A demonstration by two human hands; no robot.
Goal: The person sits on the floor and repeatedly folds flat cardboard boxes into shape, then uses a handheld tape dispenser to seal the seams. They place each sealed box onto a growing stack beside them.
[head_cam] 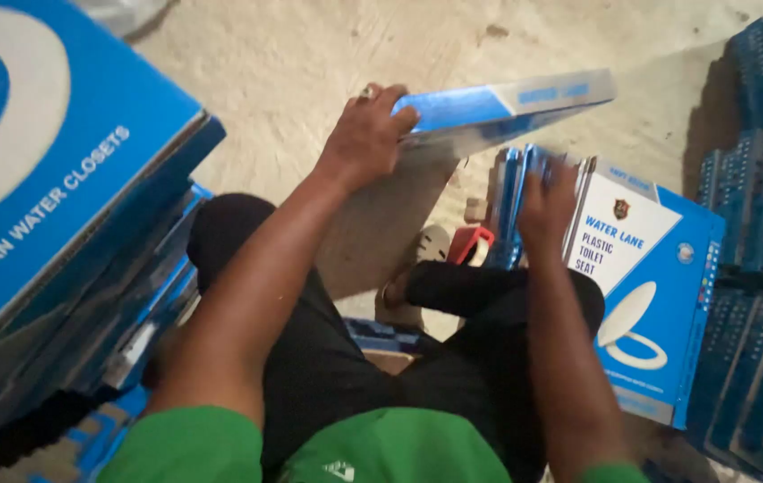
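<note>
Flat blue box (pixel 507 107): thin, white-edged, tilted, left hand (pixel 365 134) grip clamped on end; right hand (pixel 547 207) grip unclear.

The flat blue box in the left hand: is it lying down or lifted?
Lifted: the flat blue box is tilted above the floor, gripped at one end by the left hand.

A bare, pale concrete floor (pixel 310 54) with faint stains fills the upper middle, lit softly from above. Stacked blue cardboard boxes (pixel 50 206) rise at the left; dark blue stacked packs (pixel 762 268) line the shadowed right edge.
</note>
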